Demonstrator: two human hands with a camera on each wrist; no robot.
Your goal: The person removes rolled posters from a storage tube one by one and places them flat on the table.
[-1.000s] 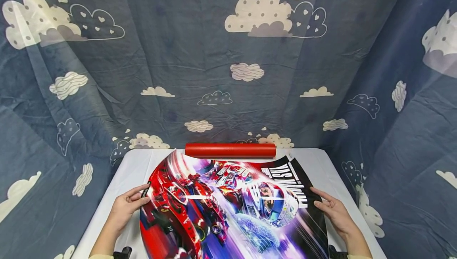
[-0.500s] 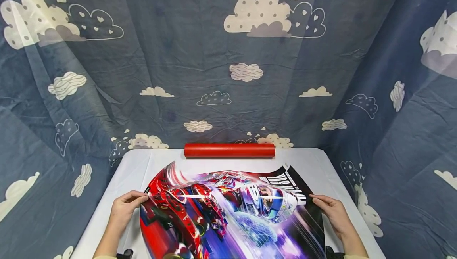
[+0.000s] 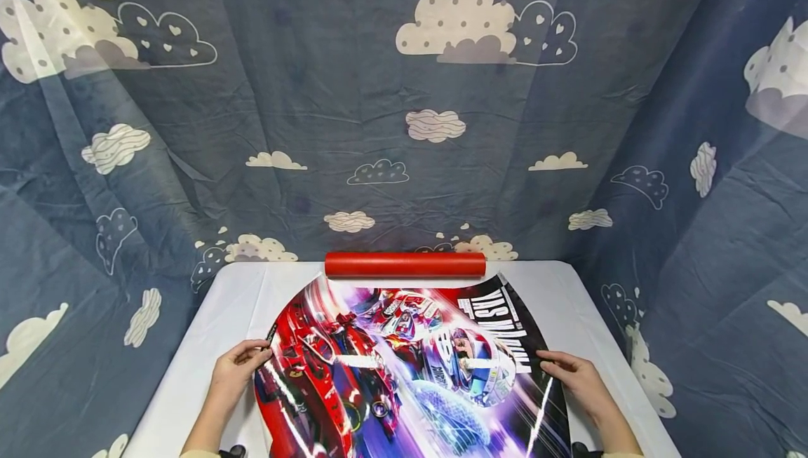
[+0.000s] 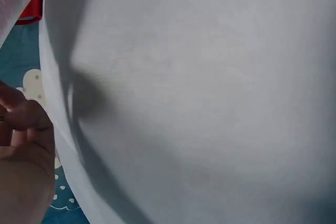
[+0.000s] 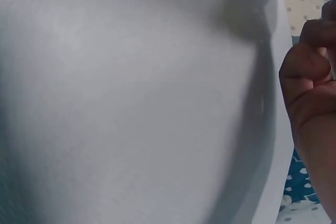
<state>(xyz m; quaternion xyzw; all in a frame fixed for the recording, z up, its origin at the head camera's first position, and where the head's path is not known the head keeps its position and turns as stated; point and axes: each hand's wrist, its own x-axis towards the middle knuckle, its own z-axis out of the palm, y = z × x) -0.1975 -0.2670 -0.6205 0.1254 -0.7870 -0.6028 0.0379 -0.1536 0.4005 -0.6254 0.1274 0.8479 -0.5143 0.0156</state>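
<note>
A glossy printed poster (image 3: 372,356) with red racing cars and helmeted figures spreads between my two hands in the head view. My left hand (image 3: 233,372) pinches its left edge between thumb and fingers. On the opposite side, my right hand (image 3: 579,379) grips the black right edge the same way. The sheet bows, its far corners curving inward, and its near end runs out of the frame. In the left wrist view the left hand (image 4: 26,140) shows at the left border with fingers curled. The right hand (image 5: 312,93) appears likewise at the right border in the right wrist view.
A red tube or roll (image 3: 405,265) lies across the far edge of the white-covered table (image 3: 236,290), just beyond the poster. A dark blue curtain (image 3: 353,93) with cloud prints hangs behind and on both sides.
The poster's far part buckled and drew toward me half a second ago; now it has moved away again and looks smoother. Both hands have shifted slightly inward, and bright glare streaks show along the sides.
</note>
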